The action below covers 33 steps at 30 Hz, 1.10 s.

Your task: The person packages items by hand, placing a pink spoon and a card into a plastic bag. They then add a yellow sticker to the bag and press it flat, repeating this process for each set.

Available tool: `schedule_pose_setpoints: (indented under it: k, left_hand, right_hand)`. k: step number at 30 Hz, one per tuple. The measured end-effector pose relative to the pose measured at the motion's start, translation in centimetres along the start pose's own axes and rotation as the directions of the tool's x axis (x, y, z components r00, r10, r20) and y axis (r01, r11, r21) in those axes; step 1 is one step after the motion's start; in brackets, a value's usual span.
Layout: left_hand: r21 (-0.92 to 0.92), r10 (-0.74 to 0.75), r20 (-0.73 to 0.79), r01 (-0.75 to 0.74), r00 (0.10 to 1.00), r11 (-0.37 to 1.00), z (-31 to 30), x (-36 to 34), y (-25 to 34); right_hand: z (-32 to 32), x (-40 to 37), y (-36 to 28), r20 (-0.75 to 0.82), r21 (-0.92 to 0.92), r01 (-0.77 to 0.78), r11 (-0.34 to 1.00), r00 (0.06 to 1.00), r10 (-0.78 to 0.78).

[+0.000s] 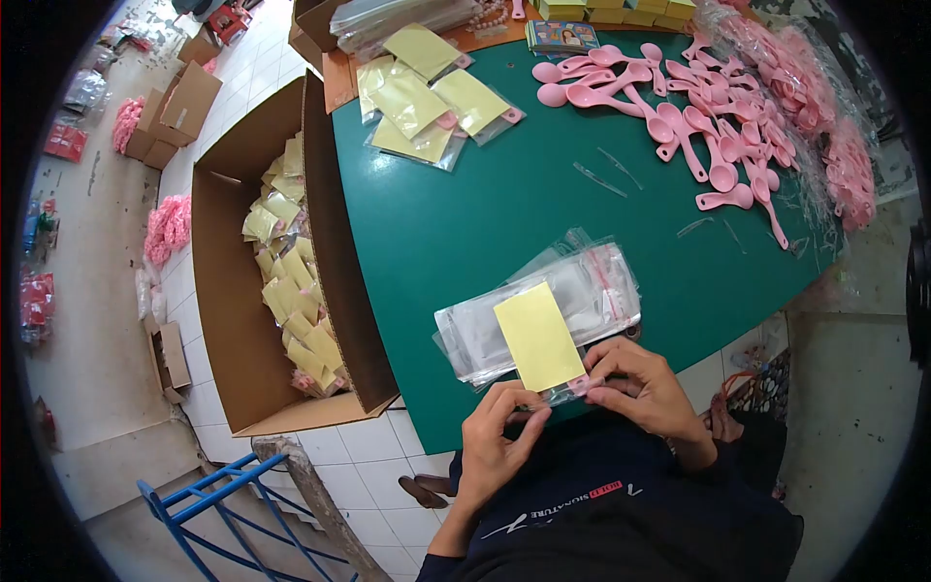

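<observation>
A clear plastic bag (557,396) with a yellow card (539,336) in it lies between my hands at the table's near edge. A small pink piece (579,384), perhaps a spoon's end, shows at its near right corner. My left hand (501,435) pinches the bag's near left corner between thumb and fingers. At the near right corner, my right hand (640,384) is closed on the bag beside the pink piece. Under the card's far part lies a stack of flat clear bags (467,325).
Pink spoons (722,177) lie loose on the green table (436,213) at the right, beside a plastic sack of spoons (776,68). Filled packets (407,102) lie at the far left. A cardboard box (225,291) of similar packets stands left, near a blue metal frame (204,490).
</observation>
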<state>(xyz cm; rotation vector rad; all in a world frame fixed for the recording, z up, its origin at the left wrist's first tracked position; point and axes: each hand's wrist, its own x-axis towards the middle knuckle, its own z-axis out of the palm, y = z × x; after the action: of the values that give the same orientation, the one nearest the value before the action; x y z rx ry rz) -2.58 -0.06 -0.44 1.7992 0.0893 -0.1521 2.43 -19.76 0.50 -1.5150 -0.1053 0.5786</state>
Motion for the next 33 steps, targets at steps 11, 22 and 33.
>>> schedule_pose_setpoints:
  k: [11, 22, 33]
  left_hand:
    - [-0.271, -0.215, -0.131, 0.173, 0.968, 0.947, 1.5, -0.9, -0.8]
    - [-0.175, -0.223, -0.086, 0.206, 0.971, 0.963, 0.6, -1.0, 0.3]
    - [0.68, 0.511, -0.124, -0.301, 0.851, 0.668, -6.1, 15.3, 5.1]
  right_hand:
    - [2.4, 0.1, 0.3, -0.255, 0.035, -0.029, 0.999, 0.966, 0.037]
    - [2.1, 0.3, -0.4, -0.115, -0.172, -0.008, 0.985, 0.993, -0.012]
    - [-12.7, 21.9, -6.4, 0.135, -0.978, 0.21, 0.021, 0.7, -0.702]
